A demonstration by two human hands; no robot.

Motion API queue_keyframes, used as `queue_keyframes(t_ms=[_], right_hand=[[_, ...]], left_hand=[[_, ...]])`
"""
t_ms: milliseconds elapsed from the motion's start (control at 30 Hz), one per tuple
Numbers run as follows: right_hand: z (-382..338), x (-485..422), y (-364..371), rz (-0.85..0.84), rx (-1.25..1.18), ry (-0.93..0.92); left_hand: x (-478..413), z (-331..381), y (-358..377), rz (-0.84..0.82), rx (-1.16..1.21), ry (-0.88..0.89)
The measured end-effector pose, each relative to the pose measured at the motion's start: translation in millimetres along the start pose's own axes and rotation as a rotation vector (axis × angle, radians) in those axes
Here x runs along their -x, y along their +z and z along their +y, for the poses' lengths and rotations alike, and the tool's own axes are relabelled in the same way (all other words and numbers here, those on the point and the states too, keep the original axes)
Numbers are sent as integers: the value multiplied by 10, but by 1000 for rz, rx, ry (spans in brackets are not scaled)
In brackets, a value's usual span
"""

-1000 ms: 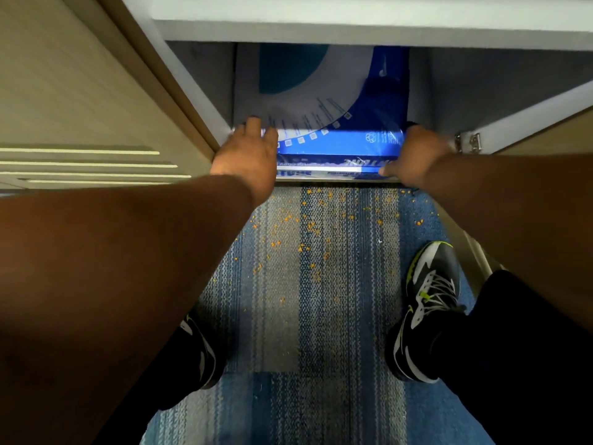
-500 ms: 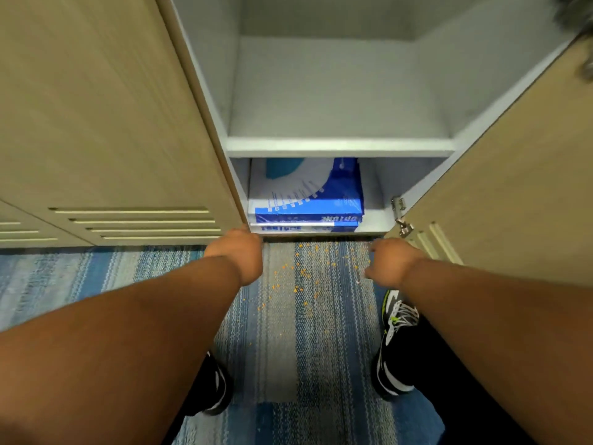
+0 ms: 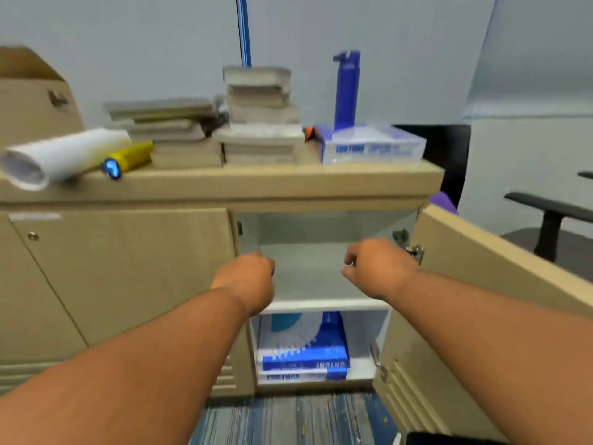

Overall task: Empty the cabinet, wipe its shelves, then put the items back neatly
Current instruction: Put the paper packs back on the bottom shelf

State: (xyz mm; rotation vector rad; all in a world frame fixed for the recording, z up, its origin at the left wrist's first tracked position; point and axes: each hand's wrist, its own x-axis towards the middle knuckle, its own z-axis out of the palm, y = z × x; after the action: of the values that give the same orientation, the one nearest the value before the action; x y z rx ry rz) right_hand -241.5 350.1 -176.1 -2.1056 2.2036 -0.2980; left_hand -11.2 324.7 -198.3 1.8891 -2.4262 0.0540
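The cabinet (image 3: 321,305) stands open before me, its upper shelf bare. Two blue and white paper reams (image 3: 303,348) lie stacked on the bottom shelf. My left hand (image 3: 248,279) and my right hand (image 3: 373,268) hover in front of the upper compartment, fingers loosely curled, holding nothing. On the cabinet top lie another paper ream (image 3: 372,147), two stacks of books (image 3: 261,120), a blue bottle (image 3: 346,91), a yellow flashlight (image 3: 128,159) and a white paper roll (image 3: 61,157).
The open cabinet door (image 3: 481,300) swings out on the right. A closed door (image 3: 128,284) lies left. A cardboard box (image 3: 32,101) stands at the far left top. A black chair (image 3: 552,216) sits at right. Blue striped carpet (image 3: 288,419) with crumbs covers the floor.
Both hands have let go of the paper reams on the bottom shelf and risen to the upper compartment. My view has lifted from the floor to the cabinet top.
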Motion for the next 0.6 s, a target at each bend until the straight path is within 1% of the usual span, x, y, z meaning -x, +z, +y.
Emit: queue_keyframes(t_ms=[100,167,267,367,467,533,600], right_hand=[[-196,3,-670,153,-31,-29],[-263,-32,-923,206,-50,-33],[-237,-186,-1232,303,-37,-29],[-49,-469,-1332,365,-47,23],[245,-844,-1227,413,-75,86],[445,-1091,-1127,402,-90,155],[629,-1326,-1071,379,-134,229]], left_hand=[[-35,60,-661,164,2,35],[-78,120,-940,231,23,56],[-258,241,-1294,327,148,87],[-557,438,-1409,336,330,93],[-929,688,-1328,340,470,131],[-1209,832,-1302,341,517,134],[-1509,937,-1296,341,603,82]])
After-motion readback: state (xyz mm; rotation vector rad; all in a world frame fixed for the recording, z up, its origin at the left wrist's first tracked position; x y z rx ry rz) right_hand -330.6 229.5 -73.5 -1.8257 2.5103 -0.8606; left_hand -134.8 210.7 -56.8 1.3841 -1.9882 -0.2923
